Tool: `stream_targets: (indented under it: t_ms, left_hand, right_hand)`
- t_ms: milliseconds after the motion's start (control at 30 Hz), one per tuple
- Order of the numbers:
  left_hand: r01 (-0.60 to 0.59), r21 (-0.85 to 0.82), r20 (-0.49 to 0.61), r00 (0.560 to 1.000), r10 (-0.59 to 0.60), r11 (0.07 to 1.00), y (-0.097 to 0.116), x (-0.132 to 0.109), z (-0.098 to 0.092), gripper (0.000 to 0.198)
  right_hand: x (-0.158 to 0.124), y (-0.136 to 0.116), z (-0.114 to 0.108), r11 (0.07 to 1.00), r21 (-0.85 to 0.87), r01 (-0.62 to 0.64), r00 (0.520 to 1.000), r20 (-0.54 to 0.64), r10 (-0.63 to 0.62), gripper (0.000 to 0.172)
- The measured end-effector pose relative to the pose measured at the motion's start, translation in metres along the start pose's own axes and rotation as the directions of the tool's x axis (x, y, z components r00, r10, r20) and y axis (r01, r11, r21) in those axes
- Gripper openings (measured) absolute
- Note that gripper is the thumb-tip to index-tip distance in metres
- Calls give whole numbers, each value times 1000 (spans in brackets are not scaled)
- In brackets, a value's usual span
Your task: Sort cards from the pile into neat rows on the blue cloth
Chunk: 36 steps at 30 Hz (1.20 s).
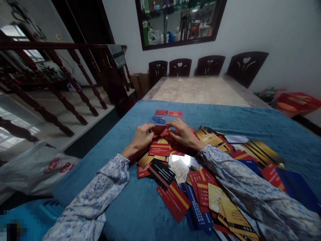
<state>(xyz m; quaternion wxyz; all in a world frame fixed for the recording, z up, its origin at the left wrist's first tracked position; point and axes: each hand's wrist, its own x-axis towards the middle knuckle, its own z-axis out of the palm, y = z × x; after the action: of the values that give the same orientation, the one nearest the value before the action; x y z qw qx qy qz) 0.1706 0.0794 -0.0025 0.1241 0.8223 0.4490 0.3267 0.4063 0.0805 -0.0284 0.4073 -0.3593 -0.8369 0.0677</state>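
Observation:
Between my two hands a dark red card (159, 129) is held up by its side edges, tilted above the pile. My left hand (140, 138) pinches its left end with thumb and fingers. At the other end my right hand (182, 133) grips it the same way, above more red cards. Just beyond my fingers lie a blue card (158, 119), a red card (161, 112) and a second red card (176, 113), laid out apart from the heap. Below my hands spreads a loose heap of red, gold, black and blue cards, among them a black striped card (161, 173).
A blue cloth (120, 134) covers the near part of the table; its bare marbled top (198, 88) shows beyond. Dark chairs (180, 67) line the far side. White plastic bags (47, 167) and a wooden railing (75, 62) are at left, a red bag (298, 102) at right.

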Motion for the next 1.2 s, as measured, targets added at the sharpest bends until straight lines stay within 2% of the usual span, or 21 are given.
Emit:
stream_targets:
  t_ms: [200, 400, 567, 700, 933, 1200]
  left_hand:
    - [66, -192, 2, 998, -67, 979, 3, -2, 6, 28]
    - [104, -286, 15, 994, -104, 952, 0, -3, 13, 15]
    - [94, -273, 18, 996, -92, 957, -7, -2, 13, 14]
    - [61, -244, -19, 998, -68, 968, -11, -2, 13, 19]
    - [4, -211, -38, 999, -12, 978, -14, -3, 16, 41]
    - [-62, -121, 14, 998, 64, 991, -19, -5, 19, 30]
  right_hand:
    - [-1, 0, 3, 996, 34, -80, 989, 126, 75, 14]
    - [-1, -4, 4, 984, 79, -158, 983, 104, 150, 12]
    - [-2, -2, 7, 992, 57, -111, 994, 24, 109, 13]
    - [-1, 2, 8, 997, -71, -38, 999, -7, 38, 19]
    - [-2, 1, 8, 962, -275, -1, 999, 33, 10, 29]
    - [-3, 1, 9, 938, -345, -36, 995, 78, 67, 32]
